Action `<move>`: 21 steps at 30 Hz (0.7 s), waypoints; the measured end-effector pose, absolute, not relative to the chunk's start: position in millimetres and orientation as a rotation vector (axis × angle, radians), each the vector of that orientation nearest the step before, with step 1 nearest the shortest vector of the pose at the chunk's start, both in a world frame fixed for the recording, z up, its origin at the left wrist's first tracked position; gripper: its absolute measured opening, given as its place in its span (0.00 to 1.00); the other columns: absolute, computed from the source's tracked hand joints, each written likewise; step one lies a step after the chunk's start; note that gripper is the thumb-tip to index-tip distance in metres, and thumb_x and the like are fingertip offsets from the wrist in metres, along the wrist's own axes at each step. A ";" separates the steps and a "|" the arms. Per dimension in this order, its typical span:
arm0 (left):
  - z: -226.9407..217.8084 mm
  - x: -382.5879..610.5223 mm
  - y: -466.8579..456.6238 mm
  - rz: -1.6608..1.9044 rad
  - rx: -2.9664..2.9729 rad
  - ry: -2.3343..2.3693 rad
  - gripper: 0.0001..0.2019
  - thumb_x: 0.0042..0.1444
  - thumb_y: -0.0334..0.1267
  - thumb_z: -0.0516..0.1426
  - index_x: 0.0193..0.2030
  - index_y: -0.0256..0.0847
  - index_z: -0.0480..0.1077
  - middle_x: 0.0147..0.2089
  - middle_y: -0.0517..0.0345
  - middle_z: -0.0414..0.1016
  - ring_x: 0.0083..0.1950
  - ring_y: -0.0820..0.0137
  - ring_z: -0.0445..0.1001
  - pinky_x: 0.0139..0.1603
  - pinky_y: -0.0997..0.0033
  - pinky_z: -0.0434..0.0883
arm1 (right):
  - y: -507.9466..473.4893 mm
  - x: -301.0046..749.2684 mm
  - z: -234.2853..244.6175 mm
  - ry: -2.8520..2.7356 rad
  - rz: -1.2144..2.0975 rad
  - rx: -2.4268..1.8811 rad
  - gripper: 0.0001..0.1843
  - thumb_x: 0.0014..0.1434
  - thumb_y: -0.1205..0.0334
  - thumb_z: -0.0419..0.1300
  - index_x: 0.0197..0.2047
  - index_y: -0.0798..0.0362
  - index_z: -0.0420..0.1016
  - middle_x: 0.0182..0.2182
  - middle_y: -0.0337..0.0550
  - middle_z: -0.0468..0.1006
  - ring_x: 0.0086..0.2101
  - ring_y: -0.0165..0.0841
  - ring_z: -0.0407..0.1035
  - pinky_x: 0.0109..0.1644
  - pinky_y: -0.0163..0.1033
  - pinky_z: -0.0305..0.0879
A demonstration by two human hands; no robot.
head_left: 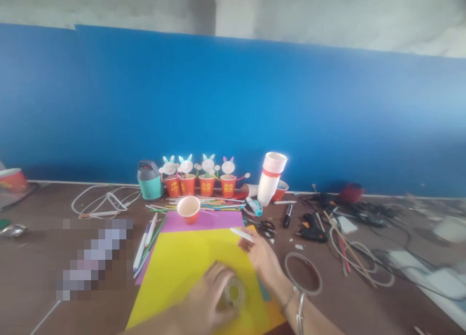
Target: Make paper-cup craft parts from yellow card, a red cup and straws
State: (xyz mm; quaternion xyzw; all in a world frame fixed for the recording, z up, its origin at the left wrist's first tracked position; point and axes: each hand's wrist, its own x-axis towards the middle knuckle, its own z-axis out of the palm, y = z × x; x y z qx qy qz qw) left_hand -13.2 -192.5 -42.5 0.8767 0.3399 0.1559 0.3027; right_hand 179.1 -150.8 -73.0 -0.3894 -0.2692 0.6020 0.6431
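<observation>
Ring-shaped roll point(240, 293), blurred, in L grip point(210, 287), above flat yel. paper point(182, 259)

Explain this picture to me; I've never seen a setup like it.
There is no machine here: a person works with two bare hands. This single picture comes from a camera worn on that person's head, looking forward and down. The left hand holds a pale, blurred ring-shaped roll over a yellow paper sheet. The right hand holds a slim white pen-like stick. A purple paper sheet lies partly under the yellow one. Farther back on the brown wooden-looking table stand four red paper cups topped with pale rabbit faces and, to their right, a tall stack of white paper cups.
</observation>
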 end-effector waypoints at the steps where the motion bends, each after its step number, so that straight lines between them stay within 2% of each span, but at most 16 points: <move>1: -37.7 -11.1 -191.8 0.384 2.302 0.910 0.25 0.49 0.37 0.62 0.54 0.39 0.64 0.55 0.47 0.68 0.58 0.59 0.66 0.63 0.57 0.61 | -149.9 179.5 -72.6 -0.600 1.386 -0.883 0.15 0.45 0.57 0.64 0.37 0.54 0.78 0.25 0.41 0.77 0.30 0.34 0.70 0.40 0.39 0.64; 4: -33.0 -2.9 -193.4 0.315 2.296 0.890 0.26 0.49 0.41 0.63 0.55 0.37 0.65 0.55 0.45 0.68 0.59 0.57 0.65 0.68 0.49 0.49 | -149.6 179.0 -69.9 -0.584 1.402 -0.889 0.16 0.45 0.54 0.66 0.36 0.53 0.78 0.27 0.41 0.78 0.31 0.33 0.70 0.41 0.38 0.64; 6: -35.9 1.4 -195.2 0.326 2.299 0.887 0.26 0.48 0.40 0.64 0.54 0.36 0.66 0.54 0.44 0.69 0.58 0.55 0.65 0.69 0.47 0.46 | -151.6 178.2 -67.6 -0.592 1.389 -0.896 0.14 0.45 0.52 0.68 0.32 0.53 0.77 0.24 0.37 0.75 0.28 0.31 0.68 0.39 0.37 0.63; 9: -39.3 2.7 -194.2 0.416 2.258 0.945 0.24 0.50 0.37 0.61 0.54 0.37 0.66 0.53 0.45 0.69 0.56 0.57 0.67 0.65 0.50 0.56 | -155.7 178.1 -65.6 -0.611 1.364 -0.903 0.12 0.45 0.53 0.69 0.25 0.52 0.75 0.20 0.33 0.70 0.25 0.28 0.64 0.36 0.34 0.61; 12: -36.4 -0.7 -184.9 0.473 2.188 1.053 0.23 0.52 0.33 0.58 0.56 0.40 0.64 0.54 0.47 0.68 0.56 0.58 0.67 0.59 0.56 0.65 | -157.3 179.2 -67.0 -0.586 1.360 -0.928 0.12 0.48 0.53 0.68 0.30 0.52 0.77 0.20 0.34 0.70 0.25 0.29 0.64 0.35 0.35 0.62; 14: -34.7 -2.4 -173.3 0.493 2.173 1.100 0.24 0.52 0.32 0.58 0.57 0.40 0.64 0.55 0.46 0.68 0.57 0.57 0.67 0.58 0.56 0.65 | -156.3 180.1 -69.0 -0.556 1.354 -0.934 0.13 0.49 0.52 0.67 0.34 0.52 0.77 0.21 0.35 0.73 0.26 0.31 0.66 0.36 0.37 0.64; 21: -56.8 5.8 -128.6 0.774 2.160 1.130 0.26 0.54 0.34 0.57 0.60 0.41 0.58 0.58 0.44 0.68 0.60 0.56 0.65 0.61 0.49 0.63 | -151.5 185.0 -66.4 -0.456 1.369 -0.836 0.15 0.47 0.51 0.67 0.37 0.49 0.77 0.30 0.41 0.81 0.35 0.38 0.74 0.44 0.44 0.67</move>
